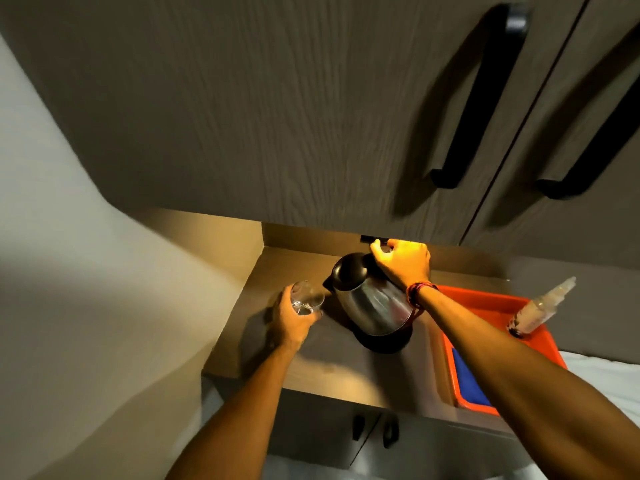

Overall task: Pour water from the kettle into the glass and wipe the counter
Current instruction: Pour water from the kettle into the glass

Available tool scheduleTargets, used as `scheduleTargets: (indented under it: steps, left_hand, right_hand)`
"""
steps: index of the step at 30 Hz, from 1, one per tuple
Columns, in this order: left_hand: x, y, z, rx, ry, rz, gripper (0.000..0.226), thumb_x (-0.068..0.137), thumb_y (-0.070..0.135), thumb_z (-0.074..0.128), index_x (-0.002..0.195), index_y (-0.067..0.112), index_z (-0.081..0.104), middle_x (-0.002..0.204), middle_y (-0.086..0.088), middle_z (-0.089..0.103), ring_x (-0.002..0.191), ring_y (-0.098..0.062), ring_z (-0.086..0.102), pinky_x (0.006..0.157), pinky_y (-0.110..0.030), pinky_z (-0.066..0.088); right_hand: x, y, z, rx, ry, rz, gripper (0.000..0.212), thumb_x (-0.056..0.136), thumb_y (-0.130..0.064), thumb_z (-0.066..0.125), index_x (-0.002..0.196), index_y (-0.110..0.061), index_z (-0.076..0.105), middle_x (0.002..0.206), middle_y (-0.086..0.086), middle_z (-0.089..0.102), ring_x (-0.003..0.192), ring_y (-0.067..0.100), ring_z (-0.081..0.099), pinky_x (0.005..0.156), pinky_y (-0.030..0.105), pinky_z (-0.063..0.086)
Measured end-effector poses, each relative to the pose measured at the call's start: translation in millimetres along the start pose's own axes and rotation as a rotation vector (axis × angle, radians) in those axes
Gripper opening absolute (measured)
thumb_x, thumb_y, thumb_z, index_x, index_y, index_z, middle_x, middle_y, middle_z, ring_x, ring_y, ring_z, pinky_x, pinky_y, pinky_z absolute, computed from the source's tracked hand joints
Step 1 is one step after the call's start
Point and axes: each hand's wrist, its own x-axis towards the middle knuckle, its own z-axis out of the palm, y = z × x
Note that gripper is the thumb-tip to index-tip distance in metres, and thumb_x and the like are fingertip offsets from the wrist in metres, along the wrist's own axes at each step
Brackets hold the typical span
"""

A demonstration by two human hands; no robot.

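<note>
Head view looks down on a brown wood-grain counter [332, 372] set in a niche beneath dark upper cabinet doors [277, 116] with long black handles. The left hand [294, 318] is wrapped around a clear drinking glass [306, 298], fingers curled about its lower wall, holding it tilted slightly above the counter's left part; a little water shows at its bottom. The right hand [403, 261] is closed around the black handle of a stainless-steel electric kettle with a black lid [372, 299], fingers fully folded on the grip. That kettle is tipped leftward, its spout just beside the rim of the glass, and its bottom edge lifts off a round black base [382, 341] that sits near the middle of the counter. Red and dark thread bands [419, 292] circle the right wrist. To the right, an orange plastic tray [485, 299] rests on the counter's end, with a blue cloth [471, 382] lying flat inside it and a clear plastic bottle [540, 308] leaning over its far corner. Below the counter edge, lower cabinet doors carry small black handles [374, 431].
</note>
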Motion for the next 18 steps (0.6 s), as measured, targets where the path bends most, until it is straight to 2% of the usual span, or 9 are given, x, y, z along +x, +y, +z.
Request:
scheduleTargets:
  steps: [1,2,3,4,5,6,9,12,18]
  left_hand:
    - [1,-1,-2,0.013,-0.007,0.002,0.080,0.066,0.013,0.093,0.137,0.013,0.056,0.134,-0.012,0.063,0.125,-0.031,0.059,0.097,-0.034,0.053]
    - [2,-2,-5,0.024,-0.025,-0.003,0.079,0.067,0.013,0.092,0.137,0.013,0.056,0.134,-0.011,0.063,0.124,-0.031,0.059,0.098,-0.038,0.056]
    - [4,-5,-10,0.028,-0.047,0.005,0.075,0.069,0.012,0.091,0.136,0.013,0.057,0.133,-0.011,0.064,0.123,-0.031,0.060,0.094,-0.038,0.059]
    - [5,-6,-12,0.054,-0.056,0.018,0.067,0.072,0.010,0.089,0.132,0.013,0.059,0.130,-0.011,0.066,0.122,-0.031,0.062,0.087,-0.032,0.061]
    - [7,-7,-15,0.038,-0.073,0.013,0.057,0.076,0.009,0.086,0.127,0.014,0.062,0.126,-0.010,0.068,0.121,-0.031,0.064,0.079,-0.026,0.061]
    - [7,-7,-17,0.041,-0.072,0.015,0.050,0.077,0.010,0.084,0.123,0.015,0.064,0.122,-0.009,0.070,0.118,-0.030,0.066,0.076,-0.023,0.059]
    - [6,-9,-29,0.045,-0.084,0.091,0.060,0.066,0.012,0.090,0.121,0.017,0.065,0.120,-0.002,0.071,0.110,-0.019,0.068,0.077,-0.013,0.053]
    - [6,-12,-38,-0.024,-0.090,0.111,0.063,0.066,0.012,0.091,0.123,0.018,0.065,0.120,0.001,0.071,0.106,-0.012,0.067,0.068,0.000,0.050]
    - [9,-18,-49,-0.033,-0.094,0.111,0.072,0.064,0.014,0.093,0.129,0.016,0.063,0.125,-0.002,0.068,0.110,-0.014,0.065,0.067,0.004,0.048]
  right_hand:
    - [1,-1,4,-0.022,-0.067,-0.016,0.046,0.085,-0.039,0.062,0.065,0.002,0.054,0.060,0.021,0.056,0.063,0.044,0.053,0.049,0.026,0.026]
    - [4,2,9,0.014,-0.148,0.025,0.041,0.089,-0.035,0.062,0.067,-0.001,0.056,0.065,0.022,0.058,0.046,0.025,0.033,0.051,0.028,0.032]
    - [-1,10,9,0.069,-0.244,0.132,0.033,0.093,-0.029,0.061,0.071,-0.005,0.058,0.066,0.018,0.061,0.050,0.020,0.036,0.053,0.030,0.042]
    - [-7,13,8,0.082,-0.382,0.242,0.022,0.096,-0.021,0.059,0.077,-0.011,0.057,0.059,0.005,0.065,0.054,0.013,0.041,0.059,0.028,0.052]
    - [-15,16,3,0.112,-0.492,0.332,0.020,0.098,-0.013,0.056,0.079,-0.015,0.055,0.050,-0.010,0.066,0.060,0.008,0.044,0.058,0.020,0.054]
    - [-19,10,0,0.140,-0.526,0.347,0.024,0.099,-0.010,0.054,0.076,-0.016,0.052,0.043,-0.014,0.064,0.063,0.008,0.045,0.051,0.016,0.052]
    - [-15,-51,9,-0.121,-0.334,-0.055,0.033,0.100,-0.025,0.052,0.068,-0.015,0.048,0.059,-0.001,0.055,0.055,0.014,0.044,0.049,0.027,0.042]
    - [-15,-102,12,-0.460,-0.174,-0.511,0.043,0.096,-0.039,0.049,0.060,-0.017,0.040,0.051,-0.005,0.039,0.040,0.012,0.036,0.045,0.017,0.026]
    - [-26,-118,18,-0.520,-0.069,-0.729,0.047,0.080,-0.029,0.072,0.050,-0.019,0.036,0.047,-0.005,0.032,0.033,0.019,0.036,0.043,0.019,0.028]
